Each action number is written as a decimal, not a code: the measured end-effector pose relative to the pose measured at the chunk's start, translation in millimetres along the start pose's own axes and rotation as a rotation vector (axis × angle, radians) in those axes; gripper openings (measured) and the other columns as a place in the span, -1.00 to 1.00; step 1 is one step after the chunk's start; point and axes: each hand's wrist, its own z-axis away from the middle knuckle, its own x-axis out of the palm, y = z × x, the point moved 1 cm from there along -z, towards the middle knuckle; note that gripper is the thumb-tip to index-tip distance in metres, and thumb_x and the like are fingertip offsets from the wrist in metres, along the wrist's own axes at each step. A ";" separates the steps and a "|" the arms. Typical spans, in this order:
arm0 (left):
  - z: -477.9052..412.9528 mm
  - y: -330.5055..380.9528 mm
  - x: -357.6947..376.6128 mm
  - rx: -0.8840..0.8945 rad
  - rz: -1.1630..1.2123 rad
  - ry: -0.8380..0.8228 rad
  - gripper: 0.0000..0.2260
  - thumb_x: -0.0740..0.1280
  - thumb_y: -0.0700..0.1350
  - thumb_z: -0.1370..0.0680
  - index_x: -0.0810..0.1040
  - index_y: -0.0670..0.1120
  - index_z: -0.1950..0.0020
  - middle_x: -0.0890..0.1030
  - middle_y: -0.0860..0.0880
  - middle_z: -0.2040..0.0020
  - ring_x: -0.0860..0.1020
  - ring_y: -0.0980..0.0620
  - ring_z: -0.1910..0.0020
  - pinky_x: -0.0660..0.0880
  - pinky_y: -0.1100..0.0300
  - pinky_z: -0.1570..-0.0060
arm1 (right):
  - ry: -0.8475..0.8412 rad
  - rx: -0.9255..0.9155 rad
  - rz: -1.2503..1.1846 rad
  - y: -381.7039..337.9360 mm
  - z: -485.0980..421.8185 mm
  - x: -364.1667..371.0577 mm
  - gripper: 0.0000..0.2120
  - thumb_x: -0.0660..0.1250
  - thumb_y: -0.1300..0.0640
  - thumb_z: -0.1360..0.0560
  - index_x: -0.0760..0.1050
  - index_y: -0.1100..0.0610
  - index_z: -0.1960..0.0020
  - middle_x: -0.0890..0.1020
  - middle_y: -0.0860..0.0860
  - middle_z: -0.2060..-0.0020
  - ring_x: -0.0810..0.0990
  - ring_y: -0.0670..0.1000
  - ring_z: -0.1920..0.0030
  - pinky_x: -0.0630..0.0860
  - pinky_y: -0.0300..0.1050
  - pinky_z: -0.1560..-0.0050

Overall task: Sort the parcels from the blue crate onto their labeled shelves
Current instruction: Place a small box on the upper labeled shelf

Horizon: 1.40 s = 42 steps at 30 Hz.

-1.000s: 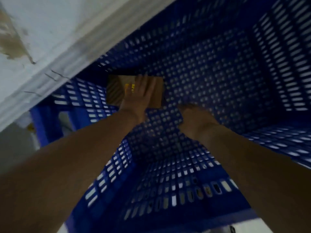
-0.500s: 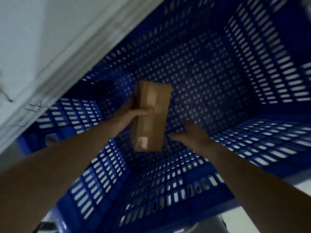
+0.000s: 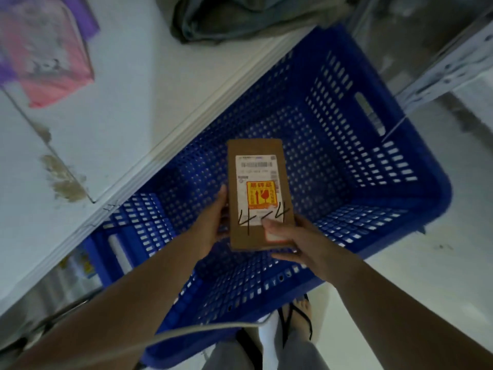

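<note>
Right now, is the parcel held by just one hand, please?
No, the left hand grips the parcel at its left edge and the right hand pinches its lower right corner.

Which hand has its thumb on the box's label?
The right hand: its thumb lies on the parcel's label beside the 4-4. The left hand grips only the edge.

- My left hand (image 3: 210,222) and right hand (image 3: 296,241) are bare, forearms too.
- I wear grey trousers (image 3: 229,355).
- Black thin-strapped sandal (image 3: 282,321) on my foot.
- A pale cable (image 3: 186,330) crosses my front.
</note>
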 end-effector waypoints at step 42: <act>624.6 61.1 128.8 1.322 -0.541 0.104 -0.37 0.46 -0.26 -0.41 0.34 0.06 -0.42 0.53 0.20 -0.18 0.52 0.18 -0.16 0.45 0.19 -0.23 | 0.632 -1.055 0.845 -34.9 632.8 71.4 -0.65 0.20 0.15 -0.60 0.36 0.07 -0.38 0.60 0.01 -0.19 0.56 0.05 -0.18 0.41 -0.18 -0.10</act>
